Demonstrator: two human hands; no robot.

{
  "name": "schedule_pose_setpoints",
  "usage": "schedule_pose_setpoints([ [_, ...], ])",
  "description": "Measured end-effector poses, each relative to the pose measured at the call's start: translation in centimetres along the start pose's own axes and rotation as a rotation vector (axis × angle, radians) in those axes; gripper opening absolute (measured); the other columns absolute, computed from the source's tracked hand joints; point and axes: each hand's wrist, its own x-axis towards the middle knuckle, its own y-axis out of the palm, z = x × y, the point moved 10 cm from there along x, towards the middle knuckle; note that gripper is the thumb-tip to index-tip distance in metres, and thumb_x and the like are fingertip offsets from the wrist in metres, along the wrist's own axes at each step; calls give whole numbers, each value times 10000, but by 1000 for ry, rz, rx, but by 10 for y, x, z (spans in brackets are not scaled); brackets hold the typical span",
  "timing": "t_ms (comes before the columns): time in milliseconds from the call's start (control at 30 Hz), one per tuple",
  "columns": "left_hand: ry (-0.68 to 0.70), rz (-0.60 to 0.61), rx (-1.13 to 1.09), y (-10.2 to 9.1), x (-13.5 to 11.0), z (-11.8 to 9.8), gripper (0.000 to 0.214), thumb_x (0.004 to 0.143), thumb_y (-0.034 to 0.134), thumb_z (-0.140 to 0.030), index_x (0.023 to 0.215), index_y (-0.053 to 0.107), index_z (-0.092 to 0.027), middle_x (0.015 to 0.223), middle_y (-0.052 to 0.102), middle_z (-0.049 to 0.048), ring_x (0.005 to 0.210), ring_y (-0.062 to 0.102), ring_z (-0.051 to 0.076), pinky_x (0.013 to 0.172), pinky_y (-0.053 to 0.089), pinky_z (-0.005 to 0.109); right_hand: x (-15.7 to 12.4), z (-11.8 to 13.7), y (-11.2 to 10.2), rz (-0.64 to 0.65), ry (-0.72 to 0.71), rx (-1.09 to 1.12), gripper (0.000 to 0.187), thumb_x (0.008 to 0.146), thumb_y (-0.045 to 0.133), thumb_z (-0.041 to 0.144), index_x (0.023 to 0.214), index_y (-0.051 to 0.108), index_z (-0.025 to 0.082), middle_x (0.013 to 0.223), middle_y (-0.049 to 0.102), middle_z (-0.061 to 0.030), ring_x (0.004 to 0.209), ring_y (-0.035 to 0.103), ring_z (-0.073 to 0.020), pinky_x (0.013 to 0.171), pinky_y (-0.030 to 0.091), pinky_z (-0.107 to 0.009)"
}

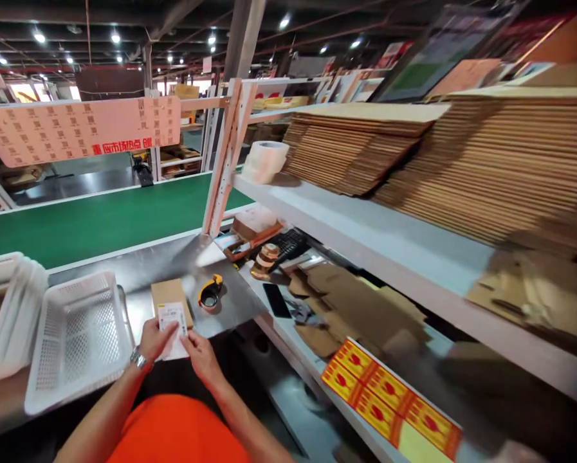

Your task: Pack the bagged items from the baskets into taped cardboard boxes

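Note:
Between my hands is a white printed label (173, 316), lying partly over a flat brown cardboard box (166, 292) on the metal table. My left hand (155, 339) pinches the label's left side, thumb on top, with a metal watch at the wrist. At the label's right edge, my right hand (199, 352) has its thumb and fingers closed on it. A yellow tape dispenser (211, 292) stands on the metal just right of the box. To the left of my left hand sits a white perforated plastic basket (83, 328).
More white baskets (13, 315) are stacked at the far left. A green conveyor belt (90, 218) runs behind the metal table (143, 263). On the right, a shelf (336, 206) bears stacked cardboard (356, 145) and white tape rolls (265, 161). Below lie a phone (276, 300) and red-yellow stickers (384, 392).

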Motion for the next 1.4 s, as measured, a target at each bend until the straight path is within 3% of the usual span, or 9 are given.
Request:
schedule_pose_setpoints([
  [133,-44,256,-69,63,-17,19,591,734,883,-652,964,839,-109,967,852,164,839,787,269,784,631,363,-26,-17,-43,-157,59,165,651,753,797,821,830,765,175,761,743,-27,695,632,-194,687,507,-319],
  [200,-64,414,-16,95,-36,31,549,715,912,-612,938,840,-116,859,838,125,728,752,227,695,599,318,-41,-23,-59,-192,73,238,624,751,821,794,836,777,177,783,767,-42,689,649,-205,689,528,-338],
  [267,-93,477,23,118,-54,42,482,724,908,-575,880,830,-126,744,803,92,618,701,194,599,544,286,-56,-28,-69,-193,95,316,603,751,832,776,824,777,180,763,768,-49,662,655,-213,649,533,-346],
  [467,-251,345,-68,159,-82,59,474,694,897,-542,881,806,-116,745,788,112,578,686,192,487,456,268,-100,-40,-110,-200,149,591,484,767,896,639,894,795,183,878,801,-63,786,724,-223,760,614,-372],
  [667,-359,266,-125,189,-106,69,476,649,953,-495,864,777,-108,689,751,80,555,668,167,498,472,263,-139,-60,-149,-194,241,606,518,732,951,583,978,802,153,951,830,-109,903,791,-236,810,626,-346],
  [967,-401,259,-170,209,-130,70,470,615,974,-444,860,787,-89,663,749,62,530,656,143,482,479,240,-161,-70,-169,-226,271,535,537,701,955,617,938,786,165,900,829,-85,843,795,-232,725,611,-322],
  [1200,-478,318,-138,220,-137,84,493,667,949,-517,842,752,-100,676,726,63,556,660,153,477,448,236,-160,-73,-181,-265,240,417,500,688,932,621,838,804,162,811,797,-54,768,725,-196,688,567,-303],
  [1300,-438,160,21,199,-132,89,653,673,956,-455,1158,723,-85,955,783,145,774,749,235,638,575,313,-160,-76,-182,-279,241,411,492,685,925,622,820,808,163,795,788,-52,731,701,-182,682,561,-303],
  [1400,-126,-87,249,169,-124,56,782,654,949,-352,1346,669,-118,1306,718,215,1170,722,336,1020,595,491,-160,-79,-184,-302,236,414,505,697,912,636,835,813,160,819,793,-58,731,696,-172,673,553,-289],
])
